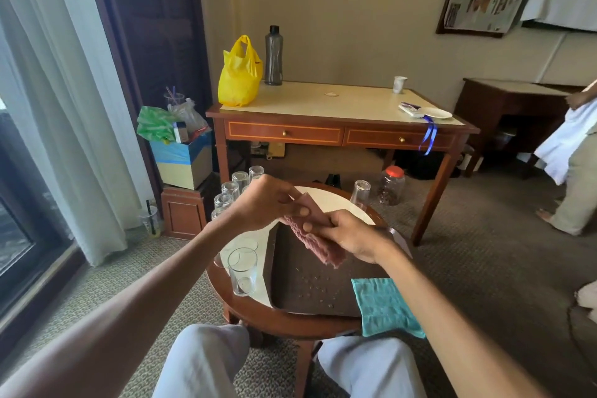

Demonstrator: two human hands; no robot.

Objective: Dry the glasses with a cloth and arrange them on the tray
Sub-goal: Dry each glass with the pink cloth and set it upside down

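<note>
The round wooden table [281, 317] carries 1 dark tray [307, 284], 1 upright glass [243, 271] left of it, 1 upturned glass [360, 194] behind, and 1 teal cloth [381, 304] draped over its near right edge.

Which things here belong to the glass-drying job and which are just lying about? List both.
Job: pink cloth, held by left hand and right hand; near glass; clustered glasses; far glass; dark tray; teal cloth.
Lying about: yellow bag; dark bottle; paper cup; white plate; red-lidded jar.

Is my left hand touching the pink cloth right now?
Touching. The head view shows the left hand pinching the pink cloth at its upper end between thumb and fingers; the right hand grips it too.
</note>
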